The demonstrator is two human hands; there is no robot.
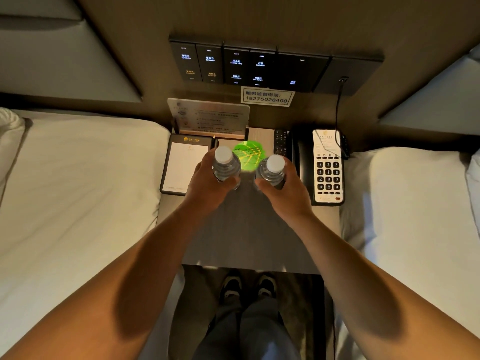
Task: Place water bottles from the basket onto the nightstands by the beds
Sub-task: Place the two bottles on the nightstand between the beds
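A: The hands each grip a bottle: the left hand (207, 181) is wrapped around the left water bottle (225, 165), the right hand (281, 189) around the right water bottle (271, 171).

B: Both bottles stand upright, white caps up, side by side but apart, over the middle of the nightstand surface (246, 229). Whether their bases touch it cannot be told.

A: A green round card (248, 153) lies just behind and between them.

B: Left of the hands lies a notepad (181, 165); to the right, a telephone (327, 167), with a remote control (281, 142) beside it.

A: An upright sign (209, 118) stands at the back, below the wall switch panel (259, 66).

B: A bed (78, 190) flanks either side.
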